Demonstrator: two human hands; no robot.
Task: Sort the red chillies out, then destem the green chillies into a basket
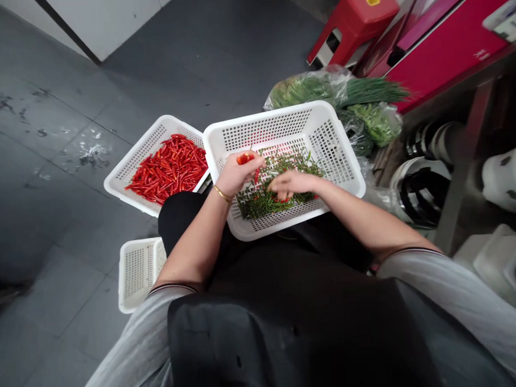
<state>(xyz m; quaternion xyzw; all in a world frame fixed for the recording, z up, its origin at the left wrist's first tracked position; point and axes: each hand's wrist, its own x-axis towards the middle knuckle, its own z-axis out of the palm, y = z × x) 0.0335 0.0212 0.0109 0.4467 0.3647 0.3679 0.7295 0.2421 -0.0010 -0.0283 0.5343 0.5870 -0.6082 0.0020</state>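
On my lap rests a white perforated plastic basket (276,120) with green chili stems (258,205) and a few red chilies in it. My left hand (236,173), with a gold bangle at the wrist, is closed around several red chilies (245,158) above the basket's left side. Another red chili hangs down by its fingertips. My right hand (294,184) reaches down over the stems, its fingers bent and partly blurred; whether it grips anything cannot be made out. To the left, a second white basket (130,158) holds a heap of red chilies (170,168).
A smaller white basket (136,271) sits on the grey tiled floor at the left. Bagged green vegetables (309,89) lie beyond my basket. A red stool (357,20) stands farther back, and stacked dishes (422,188) fill a low shelf at the right.
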